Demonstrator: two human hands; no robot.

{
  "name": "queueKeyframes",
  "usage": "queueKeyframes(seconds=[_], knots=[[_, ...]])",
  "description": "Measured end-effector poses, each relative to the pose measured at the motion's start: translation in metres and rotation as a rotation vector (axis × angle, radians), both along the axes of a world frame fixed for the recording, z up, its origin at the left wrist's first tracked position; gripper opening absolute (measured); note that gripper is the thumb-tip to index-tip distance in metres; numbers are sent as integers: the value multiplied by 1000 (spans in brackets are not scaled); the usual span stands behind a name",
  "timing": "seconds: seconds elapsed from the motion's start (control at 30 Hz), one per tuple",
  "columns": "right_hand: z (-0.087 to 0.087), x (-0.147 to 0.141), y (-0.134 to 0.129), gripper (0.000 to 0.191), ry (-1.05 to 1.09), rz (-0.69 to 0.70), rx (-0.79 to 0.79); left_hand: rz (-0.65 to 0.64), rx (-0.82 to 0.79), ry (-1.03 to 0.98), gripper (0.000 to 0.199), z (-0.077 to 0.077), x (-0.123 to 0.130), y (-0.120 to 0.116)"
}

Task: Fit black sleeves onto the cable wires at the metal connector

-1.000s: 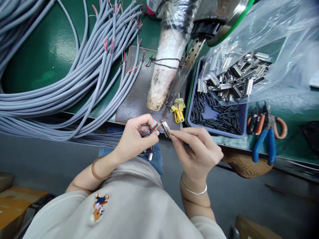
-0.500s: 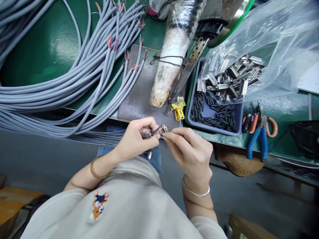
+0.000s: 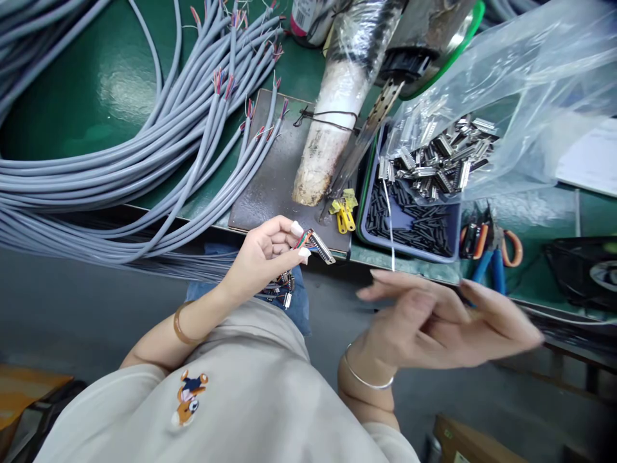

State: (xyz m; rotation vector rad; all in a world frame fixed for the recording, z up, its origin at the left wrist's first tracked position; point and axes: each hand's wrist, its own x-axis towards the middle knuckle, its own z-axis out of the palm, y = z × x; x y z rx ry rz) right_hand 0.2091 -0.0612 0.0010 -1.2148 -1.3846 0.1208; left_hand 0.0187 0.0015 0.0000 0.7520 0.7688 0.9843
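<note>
1. Your left fingers [image 3: 276, 226] show white tips [image 3: 297, 229] on the thumb and one finger.
2. Behind them, toward your elbow, you wear a smooth tan bangle [image 3: 179, 326].
3. Behind your right fingers [image 3: 402, 283] sits a thin silver bangle [image 3: 369, 381].
4. Farther back, your short-sleeved shirt [image 3: 260, 399] is pale grey-beige, with a brown-and-white bear emblem [image 3: 190, 397].
5. Below your left fingers, blue trousers [image 3: 299, 312] show.

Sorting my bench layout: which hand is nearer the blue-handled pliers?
Right. The right hand, blurred, is just on the near side of the blue-handled pliers; the left hand is well off to their left, holding a wired connector.
</note>
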Motion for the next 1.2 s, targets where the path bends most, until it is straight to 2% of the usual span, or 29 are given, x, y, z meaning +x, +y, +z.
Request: queueKeyframes(seconds=[0.07, 0.17, 0.3, 0.43, 0.57, 0.67, 0.73, 0.77, 0.93, 1.07, 1.2], knots=[[-5, -12, 5, 30, -23, -38, 10, -8, -20, -8, 28, 0, 0, 0], [-14, -23, 9, 17, -57, 71, -79, -19, -40, -17, 30, -1, 0, -1], [-25, -27, 11, 12, 3, 176, -217, -18, -48, -4, 32, -1, 0, -1], [-27, -32, 14, 14, 99, 154, -184, 12, -14, -7, 31, -1, 1, -1], [-23, -35, 20, 13, 133, 78, -135, 15, 89, 15, 31, -1, 0, -2], [-21, -35, 23, 16, 71, 27, -74, -2, 298, 147, 17, -1, -1, -5], [-20, -34, 25, 20, -17, 21, -21, 39, 386, 242, 9, -2, 0, -8], [-20, -33, 25, 21, -39, 30, -23, 73, 381, 270, 8, -2, 2, -9], [-21, -31, 27, 10, 10, 136, -178, 200, 218, 282, 14, 0, 9, -8], [-21, -29, 30, 14, -126, 129, -129, 256, 203, 308, 17, 2, 14, -2], [-18, -29, 37, 16, -185, 116, -74, 320, 275, 337, 14, 2, 17, 2]])
